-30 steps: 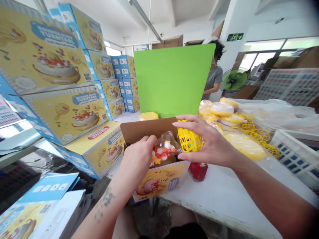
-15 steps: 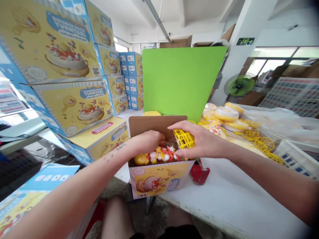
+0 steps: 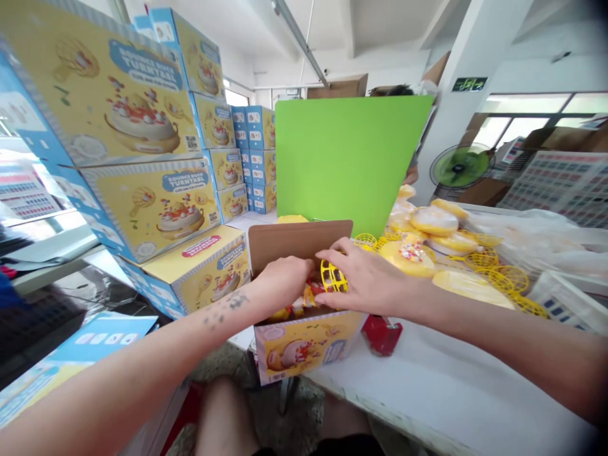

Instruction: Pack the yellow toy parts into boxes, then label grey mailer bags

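An open printed carton [image 3: 304,348] stands at the table's front edge, its brown flap raised at the back. Inside lie small red, white and yellow toy pieces [image 3: 299,305], partly covered by my hands. My left hand [image 3: 289,278] reaches into the carton with curled fingers; what they hold, if anything, is hidden. My right hand [image 3: 363,275] grips a yellow plastic mesh scoop [image 3: 332,277] over the carton's right side, with thumb and fingers around it. Just right of the carton sits a red tape dispenser [image 3: 381,335].
Stacked printed cartons [image 3: 142,126] rise on the left. A green panel [image 3: 346,158] stands behind the carton. To the right are bagged yellow-and-white toys [image 3: 434,220], yellow mesh scoops [image 3: 508,278] and a white basket [image 3: 565,294] on the white table [image 3: 456,373].
My right hand has moved the mesh scoop slightly left and lower into the carton, closer to my left hand. My left hand has shifted a little right. The view has shifted slightly.
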### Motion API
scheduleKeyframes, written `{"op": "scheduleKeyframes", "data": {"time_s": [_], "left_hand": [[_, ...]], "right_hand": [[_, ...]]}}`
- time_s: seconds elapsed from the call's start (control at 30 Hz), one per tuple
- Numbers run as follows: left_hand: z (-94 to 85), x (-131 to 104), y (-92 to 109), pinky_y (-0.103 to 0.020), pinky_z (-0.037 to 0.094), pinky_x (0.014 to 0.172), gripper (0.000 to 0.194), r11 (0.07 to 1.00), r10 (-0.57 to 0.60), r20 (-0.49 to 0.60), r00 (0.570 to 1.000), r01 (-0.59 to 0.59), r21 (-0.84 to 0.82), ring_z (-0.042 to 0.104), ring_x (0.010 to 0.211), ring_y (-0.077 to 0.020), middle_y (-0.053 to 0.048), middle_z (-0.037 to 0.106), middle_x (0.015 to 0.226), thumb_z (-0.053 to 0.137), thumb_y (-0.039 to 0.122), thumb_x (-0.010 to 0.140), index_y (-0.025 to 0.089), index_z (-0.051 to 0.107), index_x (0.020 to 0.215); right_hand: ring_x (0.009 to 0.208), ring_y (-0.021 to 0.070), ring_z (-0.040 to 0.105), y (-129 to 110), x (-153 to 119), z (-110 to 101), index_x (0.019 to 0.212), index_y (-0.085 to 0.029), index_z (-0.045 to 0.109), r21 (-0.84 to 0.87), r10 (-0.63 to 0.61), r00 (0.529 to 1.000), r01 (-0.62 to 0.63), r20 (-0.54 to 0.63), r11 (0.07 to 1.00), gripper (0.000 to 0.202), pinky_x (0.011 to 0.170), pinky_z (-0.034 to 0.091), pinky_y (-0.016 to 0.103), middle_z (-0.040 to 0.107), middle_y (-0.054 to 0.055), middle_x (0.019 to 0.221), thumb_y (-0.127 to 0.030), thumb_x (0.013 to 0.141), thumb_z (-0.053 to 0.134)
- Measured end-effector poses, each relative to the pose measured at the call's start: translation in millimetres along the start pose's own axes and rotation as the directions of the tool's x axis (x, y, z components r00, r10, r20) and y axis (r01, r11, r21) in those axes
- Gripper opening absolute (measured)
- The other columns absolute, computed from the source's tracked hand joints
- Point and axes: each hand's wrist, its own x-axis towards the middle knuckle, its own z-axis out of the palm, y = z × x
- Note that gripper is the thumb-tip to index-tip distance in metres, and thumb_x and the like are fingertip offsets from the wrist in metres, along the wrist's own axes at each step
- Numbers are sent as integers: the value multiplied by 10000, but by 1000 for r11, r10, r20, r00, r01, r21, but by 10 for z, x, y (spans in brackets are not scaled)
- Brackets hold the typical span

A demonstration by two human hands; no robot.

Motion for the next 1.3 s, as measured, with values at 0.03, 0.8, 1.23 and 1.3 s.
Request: {"op": "scheduleKeyframes", "data": {"time_s": [0.03, 0.8, 1.23, 1.3], "left_hand": [[-22, -18, 10, -320, 477, 686, 275, 1000, 22, 14, 1000, -23, 11, 675, 889, -274, -129, 705, 982, 476, 309, 887, 184, 608, 1094], [-518, -392, -20, -250, 405, 681, 210, 960, 154, 108, 982, -175, 220, 617, 886, -179, -47, 617, 1028, 585, 258, 853, 212, 621, 1055], [-268, -764, -195, -312, 512, 802, 190, 977, -39, -349, 936, -38, -210, 637, 845, -183, 20, 687, 911, 496, 381, 899, 272, 652, 904], [5, -910, -324, -420, 509, 926, 270, 859, -440, -638, 632, 89, -504, 615, 994, -232, -16, 646, 1057, 459, 468, 922, 277, 545, 1094]], "right_hand": [[997, 324, 601, 6, 7, -6, 1331, -149, 512, -8, -21, 999, 21, 33, 1000, 720, 876, 506, 500, 526, 183, 1217, -611, 786, 599], [888, 241, 644, 199, 446, -295, 1198, -192, 619, -58, -310, 809, 388, 499, 920, 602, 680, 467, 308, 682, 76, 1032, -332, 644, 808], [1135, 213, 578, 479, -197, 165, 1172, -234, 607, 370, -178, 964, 241, -197, 897, 340, 993, 451, 379, 632, 82, 1199, -349, 855, 649], [1183, 194, 557, 571, -367, 445, 1210, -255, 550, 614, 208, 878, 117, -432, 781, 351, 1040, 428, 394, 609, 82, 1244, -411, 897, 579]]}}
